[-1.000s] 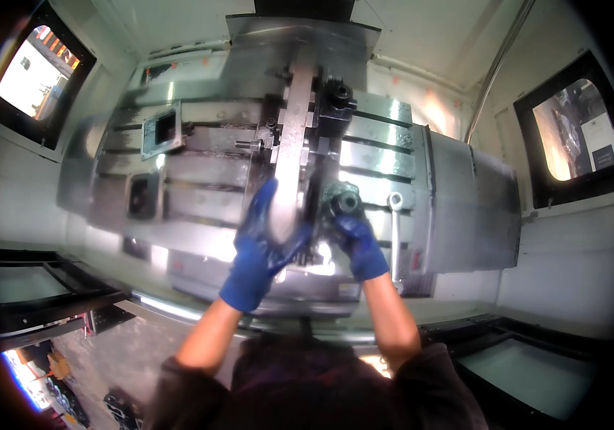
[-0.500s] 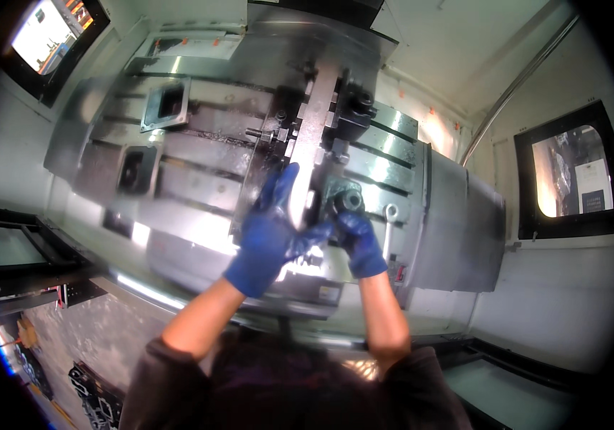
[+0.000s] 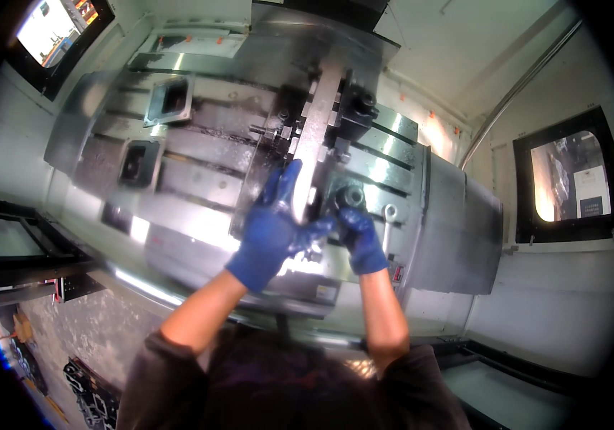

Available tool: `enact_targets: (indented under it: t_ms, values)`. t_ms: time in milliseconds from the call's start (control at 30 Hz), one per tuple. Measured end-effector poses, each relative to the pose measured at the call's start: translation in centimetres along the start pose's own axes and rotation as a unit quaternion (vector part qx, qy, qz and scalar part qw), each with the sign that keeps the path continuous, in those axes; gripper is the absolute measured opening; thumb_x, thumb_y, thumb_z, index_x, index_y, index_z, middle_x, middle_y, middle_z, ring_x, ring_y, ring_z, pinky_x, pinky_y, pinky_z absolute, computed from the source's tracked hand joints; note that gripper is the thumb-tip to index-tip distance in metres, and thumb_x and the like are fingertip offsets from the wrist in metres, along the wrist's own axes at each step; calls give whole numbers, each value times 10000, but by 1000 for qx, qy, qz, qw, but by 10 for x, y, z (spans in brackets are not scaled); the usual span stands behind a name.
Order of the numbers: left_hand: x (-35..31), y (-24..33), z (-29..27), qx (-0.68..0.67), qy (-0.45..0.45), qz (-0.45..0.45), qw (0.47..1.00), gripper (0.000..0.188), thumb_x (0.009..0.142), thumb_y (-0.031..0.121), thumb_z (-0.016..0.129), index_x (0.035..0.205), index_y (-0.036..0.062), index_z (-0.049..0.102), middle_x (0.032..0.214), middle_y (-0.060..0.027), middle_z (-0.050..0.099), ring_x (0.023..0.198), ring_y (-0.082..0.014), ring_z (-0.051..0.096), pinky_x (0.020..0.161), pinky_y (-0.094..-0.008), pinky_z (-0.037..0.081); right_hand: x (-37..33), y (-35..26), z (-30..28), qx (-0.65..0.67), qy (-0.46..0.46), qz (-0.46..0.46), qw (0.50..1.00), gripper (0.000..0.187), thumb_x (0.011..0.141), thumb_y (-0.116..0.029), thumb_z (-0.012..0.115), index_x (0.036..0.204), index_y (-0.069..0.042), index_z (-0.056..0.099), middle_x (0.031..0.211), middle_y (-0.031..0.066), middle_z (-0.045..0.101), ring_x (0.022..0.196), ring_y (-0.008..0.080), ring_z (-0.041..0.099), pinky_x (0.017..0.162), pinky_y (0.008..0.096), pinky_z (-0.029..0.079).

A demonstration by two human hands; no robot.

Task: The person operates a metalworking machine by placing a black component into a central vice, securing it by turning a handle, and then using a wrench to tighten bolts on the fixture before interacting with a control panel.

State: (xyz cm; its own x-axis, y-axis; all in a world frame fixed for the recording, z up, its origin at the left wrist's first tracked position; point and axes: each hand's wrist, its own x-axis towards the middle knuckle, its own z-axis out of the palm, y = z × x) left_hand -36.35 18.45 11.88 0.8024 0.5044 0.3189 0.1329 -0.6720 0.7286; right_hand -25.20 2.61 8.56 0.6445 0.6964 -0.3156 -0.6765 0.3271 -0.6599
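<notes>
Both my hands wear blue gloves. My left hand (image 3: pixel 267 233) lies along the near left side of a long bright metal bar (image 3: pixel 312 136), its fingers stretched forward and its thumb spread to the right. The bar stands between rows of dark clamping blocks on a slotted machine table (image 3: pixel 199 190). To its right, my right hand (image 3: pixel 361 242) has its fingers curled at the near side of a dark clamp block with a round nut (image 3: pixel 353 195). Whatever those fingertips grip is hidden. A ring-ended wrench (image 3: pixel 389 226) lies just right of this hand.
Two square metal frames, one farther (image 3: pixel 169 100) and one nearer (image 3: pixel 140 165), sit on the table's left part. A larger dark clamp (image 3: pixel 358 107) stands right of the bar's far end. Pale enclosure walls with a dark-framed window (image 3: pixel 571 175) close in the right side.
The view has shifted slightly. Both hands keep nearly the same places at the bar and the clamp block, with little visible finger movement.
</notes>
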Motion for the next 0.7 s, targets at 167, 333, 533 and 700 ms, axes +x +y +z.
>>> enact_targets:
  t_ms: [167,333,533,700]
  values:
    - [-3,-1,6,-114,25,16,993,1024,619,592,801,1400,65,402,1279,-214,546,986,-291,643,862,-386,534,2,2,-5,-50,25,16,998,884,690,6,636,1483,-122,269,1293,125,527,1048,218,609,882,327,552]
    - [1,0,6,-62,17,66,996,996,660,553,790,1418,59,375,1260,-225,554,995,-319,640,873,-404,527,-4,7,-14,-31,60,49,997,882,729,17,622,1502,-153,231,1330,148,495,1109,224,586,881,332,550]
    - [-2,14,-14,13,-48,46,998,912,772,527,705,1445,47,319,1172,-255,581,870,-363,659,748,-433,549,-17,-5,5,-309,-75,-120,941,879,809,-46,643,1519,-209,152,1352,155,470,1157,252,563,919,354,540]
    - [-4,36,-21,6,-106,25,994,805,764,315,757,1434,107,361,1401,-255,411,1259,-414,450,1032,-417,398,-7,-12,-26,-177,-33,13,984,660,899,-158,611,1471,-159,283,1294,114,541,1186,192,536,999,305,461]
